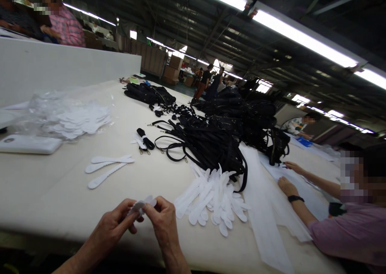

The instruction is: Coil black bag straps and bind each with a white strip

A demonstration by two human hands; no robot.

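Observation:
Near the table's front edge, my left hand [116,224] and my right hand [162,221] meet over a small bunch of white strips [139,206], both pinching it between thumb and fingers. Several white strips with toothed edges [104,174] lie on the table beyond my left hand. Right of my hands is a loose heap of similar white strips [211,197]. A tied black strap bundle with metal clips [144,139] rests farther back, and a large tangle of black straps [205,145] spreads beside it.
Clear plastic with white pieces inside [78,117] lies at the left, near a white box-like object [30,144]. Black bags [229,109] are piled toward the back. White sheets [265,209] cover the right side, where another person's hands [288,185] rest.

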